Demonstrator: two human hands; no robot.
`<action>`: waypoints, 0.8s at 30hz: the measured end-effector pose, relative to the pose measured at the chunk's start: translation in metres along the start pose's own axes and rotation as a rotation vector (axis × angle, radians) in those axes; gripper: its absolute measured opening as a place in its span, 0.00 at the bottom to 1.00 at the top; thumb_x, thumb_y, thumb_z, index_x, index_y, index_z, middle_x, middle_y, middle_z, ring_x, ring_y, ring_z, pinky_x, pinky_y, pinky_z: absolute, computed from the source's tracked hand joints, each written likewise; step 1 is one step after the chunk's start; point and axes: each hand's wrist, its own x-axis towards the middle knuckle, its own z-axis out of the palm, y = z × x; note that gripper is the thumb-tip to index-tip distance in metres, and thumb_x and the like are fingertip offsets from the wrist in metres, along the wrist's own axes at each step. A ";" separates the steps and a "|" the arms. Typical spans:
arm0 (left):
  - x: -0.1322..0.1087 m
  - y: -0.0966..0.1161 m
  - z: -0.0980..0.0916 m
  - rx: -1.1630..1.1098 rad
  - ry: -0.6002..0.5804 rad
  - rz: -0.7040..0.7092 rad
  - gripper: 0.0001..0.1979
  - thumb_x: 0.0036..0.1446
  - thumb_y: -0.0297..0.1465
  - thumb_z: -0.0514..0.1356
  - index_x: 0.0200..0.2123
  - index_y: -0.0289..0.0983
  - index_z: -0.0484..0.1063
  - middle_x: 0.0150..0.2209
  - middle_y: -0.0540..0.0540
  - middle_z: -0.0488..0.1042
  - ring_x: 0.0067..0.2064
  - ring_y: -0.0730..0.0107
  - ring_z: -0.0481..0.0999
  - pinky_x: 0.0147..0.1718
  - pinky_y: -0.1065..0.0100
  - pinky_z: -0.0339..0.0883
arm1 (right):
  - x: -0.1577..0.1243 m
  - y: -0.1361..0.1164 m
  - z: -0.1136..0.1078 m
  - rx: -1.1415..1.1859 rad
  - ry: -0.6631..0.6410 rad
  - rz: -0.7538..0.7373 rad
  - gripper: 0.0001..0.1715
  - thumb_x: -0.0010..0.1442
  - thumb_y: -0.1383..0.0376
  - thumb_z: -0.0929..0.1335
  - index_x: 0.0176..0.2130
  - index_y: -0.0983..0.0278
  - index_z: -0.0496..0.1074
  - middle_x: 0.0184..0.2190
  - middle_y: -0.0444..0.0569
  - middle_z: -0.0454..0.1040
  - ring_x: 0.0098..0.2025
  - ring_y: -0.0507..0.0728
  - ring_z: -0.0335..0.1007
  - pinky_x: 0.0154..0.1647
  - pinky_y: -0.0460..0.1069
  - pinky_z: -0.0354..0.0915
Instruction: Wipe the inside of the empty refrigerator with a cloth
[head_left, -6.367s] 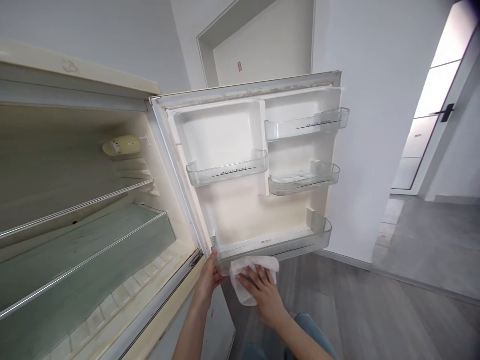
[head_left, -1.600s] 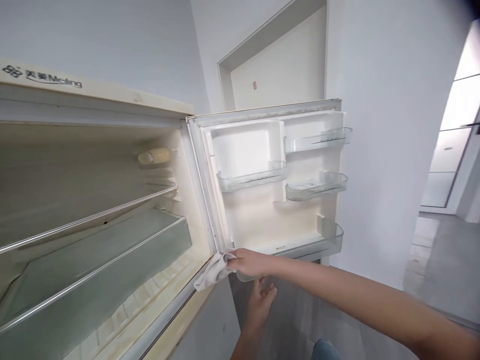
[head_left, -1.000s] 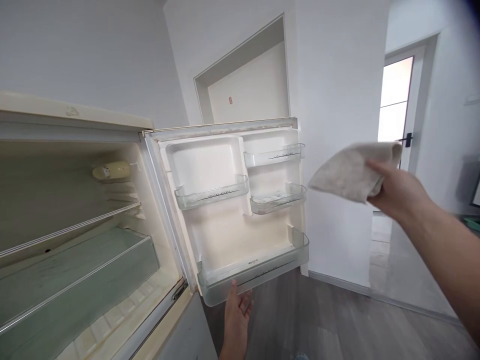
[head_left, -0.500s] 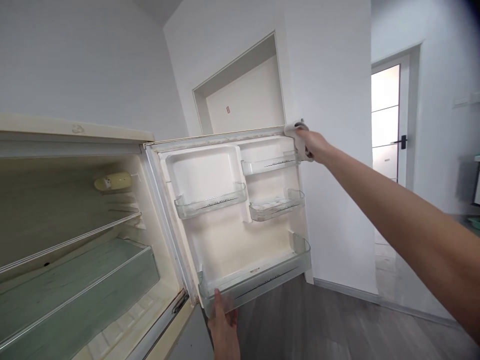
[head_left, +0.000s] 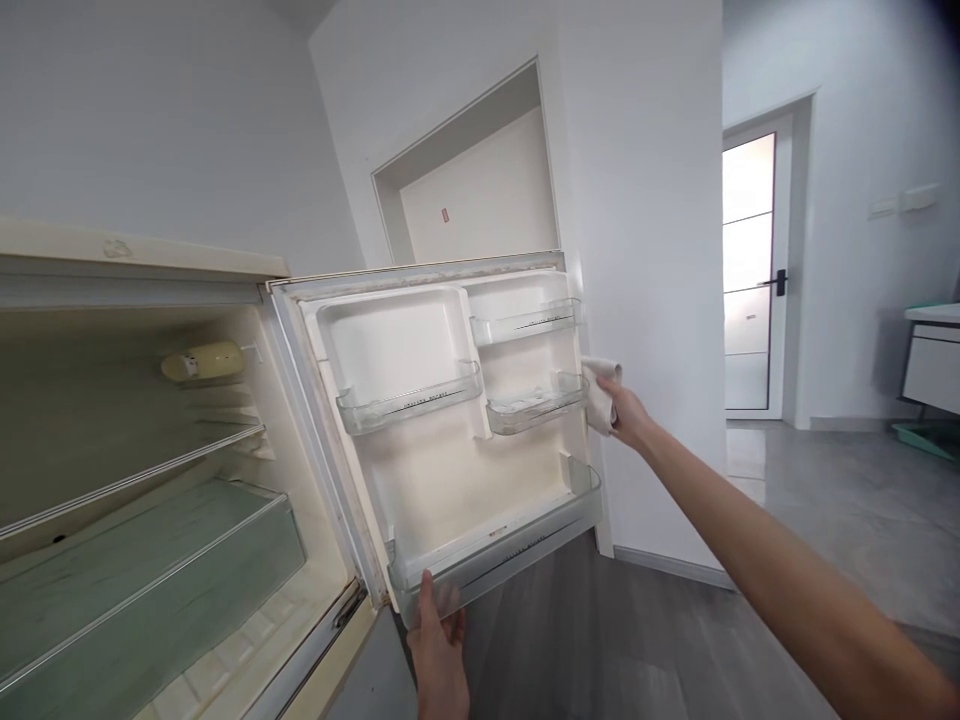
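The refrigerator door (head_left: 450,470) stands wide open, its inner side toward me. My right hand (head_left: 624,408) grips a folded white cloth (head_left: 600,395) against the door's outer edge, level with the middle right shelf (head_left: 536,408). Low on the door, my left hand (head_left: 439,640) holds the bottom door shelf (head_left: 517,550), a clear bin, near its hinge-side corner. The thumb lies over the shelf's front, while the other fingers are partly hidden under it. Two more clear shelves, the left one (head_left: 412,400) and the top right one (head_left: 529,322), hang on the door; no items are visible in them.
On the left, the fridge interior holds a glass shelf (head_left: 135,485), a greenish clear drawer (head_left: 172,590) and a yellowish lamp cover (head_left: 202,361). Behind the door is a wall niche (head_left: 480,190). A white door (head_left: 757,270) and a cabinet (head_left: 934,360) stand farther right.
My right hand has slid down the door's outer edge with the cloth, from the top corner to mid-height. My left hand stays on the bottom shelf. The view has turned slightly right.
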 end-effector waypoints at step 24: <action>-0.003 -0.006 -0.007 -0.106 -0.047 0.061 0.27 0.54 0.46 0.63 0.56 0.48 0.66 0.56 0.45 0.72 0.55 0.60 0.74 0.38 0.70 0.74 | -0.065 0.174 -0.118 0.205 0.142 0.338 0.09 0.56 0.64 0.65 0.38 0.61 0.73 0.31 0.50 0.79 0.38 0.62 0.77 0.40 0.56 0.75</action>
